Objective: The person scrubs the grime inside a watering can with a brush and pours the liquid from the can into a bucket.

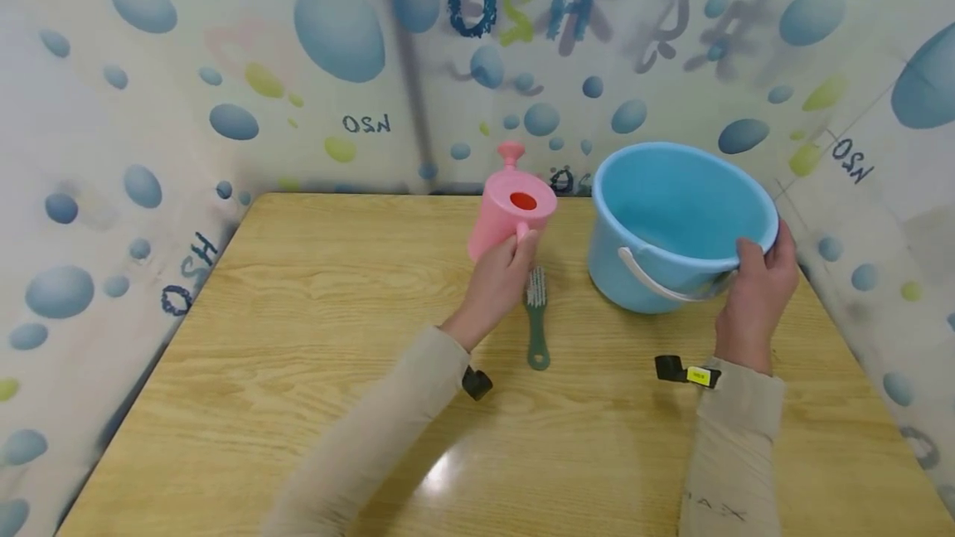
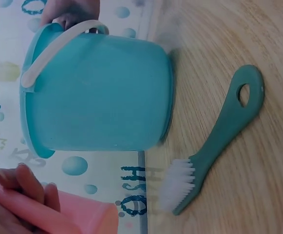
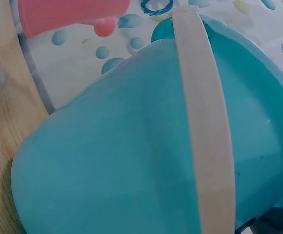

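Note:
My left hand (image 1: pixel 501 280) grips the handle of a pink watering can (image 1: pixel 494 218), its spout rose pointing toward the back wall. In the left wrist view the fingers (image 2: pixel 31 183) curl round that pink handle. Over on the right, my right hand (image 1: pixel 757 292) holds the rim of a light blue bucket (image 1: pixel 634 280), thumb over the edge. The bucket's white handle (image 1: pixel 649 282) hangs down its near side. Between the two lies a green brush (image 1: pixel 537 330) with white bristles turned up toward the can. The right wrist view shows mostly the bucket wall, with the hand nearly hidden.
Everything is on a light wooden table (image 1: pixel 336 272). A wall covering (image 1: pixel 283 131) with blue and green dots and letters rises behind and on both sides. Each wrist wears a small black camera (image 1: pixel 477 384).

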Demonstrator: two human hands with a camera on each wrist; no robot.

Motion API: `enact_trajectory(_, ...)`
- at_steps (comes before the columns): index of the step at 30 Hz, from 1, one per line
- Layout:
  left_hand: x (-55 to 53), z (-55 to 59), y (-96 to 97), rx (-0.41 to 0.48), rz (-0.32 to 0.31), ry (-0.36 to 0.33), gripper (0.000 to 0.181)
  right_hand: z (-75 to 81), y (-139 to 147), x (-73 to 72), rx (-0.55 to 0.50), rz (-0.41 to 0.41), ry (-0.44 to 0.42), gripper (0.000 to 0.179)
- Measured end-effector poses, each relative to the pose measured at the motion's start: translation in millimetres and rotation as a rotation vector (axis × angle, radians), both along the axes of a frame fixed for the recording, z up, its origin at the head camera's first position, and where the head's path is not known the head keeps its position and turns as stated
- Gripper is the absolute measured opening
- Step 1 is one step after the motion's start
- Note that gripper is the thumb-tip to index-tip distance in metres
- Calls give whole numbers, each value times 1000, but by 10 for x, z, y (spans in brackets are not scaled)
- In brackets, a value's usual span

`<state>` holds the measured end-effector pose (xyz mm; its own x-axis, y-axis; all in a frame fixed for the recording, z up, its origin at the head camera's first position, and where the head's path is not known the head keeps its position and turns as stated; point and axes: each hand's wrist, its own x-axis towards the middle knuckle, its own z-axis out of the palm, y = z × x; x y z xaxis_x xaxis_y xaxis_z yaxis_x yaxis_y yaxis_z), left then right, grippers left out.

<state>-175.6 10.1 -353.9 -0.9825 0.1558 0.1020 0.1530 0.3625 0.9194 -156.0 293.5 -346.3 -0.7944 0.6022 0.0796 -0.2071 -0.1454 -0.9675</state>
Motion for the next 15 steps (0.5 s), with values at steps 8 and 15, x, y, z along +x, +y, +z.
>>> enact_trajectory(8, 65, -45, -144, 130, 51, 13, 53, 11, -36, -12, -2, 13, 24, 47)
enact_trajectory(15, 109, -81, -242, 205, 69, 14, 50, -12, 1, -9, -24, -2, -4, 50)
